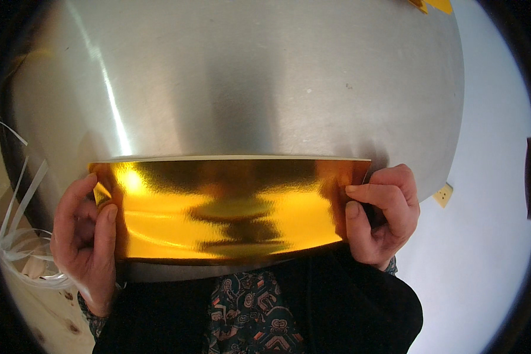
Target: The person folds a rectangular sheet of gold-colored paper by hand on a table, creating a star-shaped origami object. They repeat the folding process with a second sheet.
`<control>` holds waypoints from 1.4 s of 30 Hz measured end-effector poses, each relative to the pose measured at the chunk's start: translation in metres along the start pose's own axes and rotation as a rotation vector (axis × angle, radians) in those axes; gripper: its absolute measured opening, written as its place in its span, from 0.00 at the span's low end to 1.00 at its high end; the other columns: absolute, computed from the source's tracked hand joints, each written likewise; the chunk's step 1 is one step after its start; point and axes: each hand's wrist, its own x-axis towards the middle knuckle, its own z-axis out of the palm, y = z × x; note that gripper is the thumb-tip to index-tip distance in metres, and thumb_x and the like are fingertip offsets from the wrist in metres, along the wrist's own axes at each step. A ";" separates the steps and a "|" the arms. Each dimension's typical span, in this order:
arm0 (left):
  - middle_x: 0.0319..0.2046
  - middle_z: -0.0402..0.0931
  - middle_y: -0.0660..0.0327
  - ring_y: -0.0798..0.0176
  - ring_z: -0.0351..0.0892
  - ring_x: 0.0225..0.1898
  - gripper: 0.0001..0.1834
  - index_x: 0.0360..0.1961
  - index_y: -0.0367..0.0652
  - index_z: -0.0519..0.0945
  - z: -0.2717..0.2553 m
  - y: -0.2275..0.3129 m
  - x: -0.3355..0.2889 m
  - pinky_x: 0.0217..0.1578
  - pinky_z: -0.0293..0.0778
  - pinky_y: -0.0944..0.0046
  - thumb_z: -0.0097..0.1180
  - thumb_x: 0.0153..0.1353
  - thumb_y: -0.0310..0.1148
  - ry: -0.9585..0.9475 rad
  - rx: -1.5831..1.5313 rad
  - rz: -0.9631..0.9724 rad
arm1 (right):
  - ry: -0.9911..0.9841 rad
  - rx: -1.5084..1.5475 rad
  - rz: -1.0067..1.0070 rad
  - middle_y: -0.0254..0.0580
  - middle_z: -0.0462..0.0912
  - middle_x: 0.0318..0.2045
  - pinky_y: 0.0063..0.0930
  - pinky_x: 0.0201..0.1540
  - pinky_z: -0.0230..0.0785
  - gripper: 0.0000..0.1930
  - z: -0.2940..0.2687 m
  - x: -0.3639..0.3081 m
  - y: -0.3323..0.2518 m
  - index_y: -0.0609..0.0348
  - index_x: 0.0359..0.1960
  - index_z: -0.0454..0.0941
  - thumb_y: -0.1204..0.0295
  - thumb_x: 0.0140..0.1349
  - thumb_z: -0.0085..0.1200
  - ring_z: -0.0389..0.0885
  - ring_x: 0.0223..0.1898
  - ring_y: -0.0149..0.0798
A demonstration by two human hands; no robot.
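Observation:
A shiny gold foil sheet (242, 206) stretches between my two hands at the near edge of the metal table. Its surface is mirror-like, and a pale edge runs along its far side. My left hand (88, 242) pinches the left end, where the foil bends a little at the corner. At the opposite end, my right hand (383, 212) grips the sheet between thumb and curled fingers. The near side of the sheet bows toward my body.
The brushed metal tabletop (307, 88) spreads beyond the sheet. Yellow-gold pieces (436, 6) show at the far right edge. Clear plastic straps (32, 259) lie coiled at the left over a wooden surface (53, 312). A yellowish wall outlet (443, 194) sits on the white wall (484, 147) at right.

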 end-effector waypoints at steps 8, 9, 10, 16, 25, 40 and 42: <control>0.29 0.78 0.67 0.79 0.75 0.23 0.25 0.64 0.41 0.78 -0.004 0.022 0.007 0.23 0.69 0.77 0.66 0.66 0.21 -0.052 -0.156 -0.074 | 0.064 -0.053 -0.003 0.51 0.78 0.44 0.31 0.45 0.75 0.08 0.004 -0.004 -0.007 0.60 0.34 0.83 0.83 0.51 0.63 0.80 0.42 0.43; 0.30 0.78 0.67 0.81 0.73 0.24 0.24 0.62 0.41 0.80 -0.004 0.024 0.008 0.23 0.68 0.78 0.67 0.65 0.21 -0.028 -0.159 -0.067 | 0.059 -0.025 0.010 0.52 0.78 0.45 0.33 0.47 0.75 0.08 0.003 -0.004 -0.008 0.60 0.35 0.83 0.82 0.52 0.62 0.80 0.43 0.44; 0.32 0.78 0.66 0.81 0.72 0.25 0.22 0.60 0.40 0.82 -0.005 0.028 0.007 0.23 0.68 0.78 0.69 0.65 0.22 -0.023 -0.097 -0.075 | 0.066 -0.018 0.047 0.52 0.78 0.46 0.35 0.49 0.75 0.08 0.004 -0.006 -0.010 0.60 0.35 0.82 0.82 0.53 0.61 0.80 0.45 0.45; 0.33 0.80 0.60 0.72 0.78 0.25 0.21 0.59 0.38 0.82 -0.006 0.031 0.014 0.26 0.76 0.72 0.68 0.65 0.23 -0.017 -0.123 0.091 | 0.066 -0.051 0.093 0.53 0.76 0.47 0.38 0.57 0.71 0.07 -0.001 -0.011 -0.008 0.63 0.36 0.81 0.81 0.55 0.57 0.78 0.50 0.47; 0.34 0.81 0.56 0.63 0.82 0.28 0.20 0.58 0.39 0.81 -0.011 0.020 0.007 0.29 0.79 0.66 0.68 0.65 0.25 -0.023 -0.069 0.170 | 0.043 -0.062 0.070 0.51 0.76 0.50 0.29 0.53 0.72 0.07 0.003 -0.020 -0.010 0.63 0.37 0.81 0.83 0.58 0.57 0.78 0.51 0.42; 0.57 0.79 0.55 0.51 0.75 0.62 0.20 0.53 0.40 0.85 0.018 0.038 0.033 0.63 0.76 0.58 0.62 0.58 0.25 -0.106 0.438 0.773 | 0.033 0.034 -0.059 0.41 0.79 0.47 0.18 0.36 0.69 0.08 0.007 -0.008 0.018 0.58 0.40 0.82 0.83 0.61 0.60 0.76 0.35 0.27; 0.57 0.79 0.54 0.51 0.76 0.62 0.20 0.53 0.38 0.84 0.020 0.037 0.032 0.63 0.76 0.57 0.61 0.59 0.25 -0.111 0.404 0.755 | 0.029 -0.010 -0.081 0.40 0.79 0.46 0.18 0.36 0.70 0.08 0.005 -0.006 0.011 0.58 0.40 0.81 0.83 0.61 0.60 0.76 0.34 0.26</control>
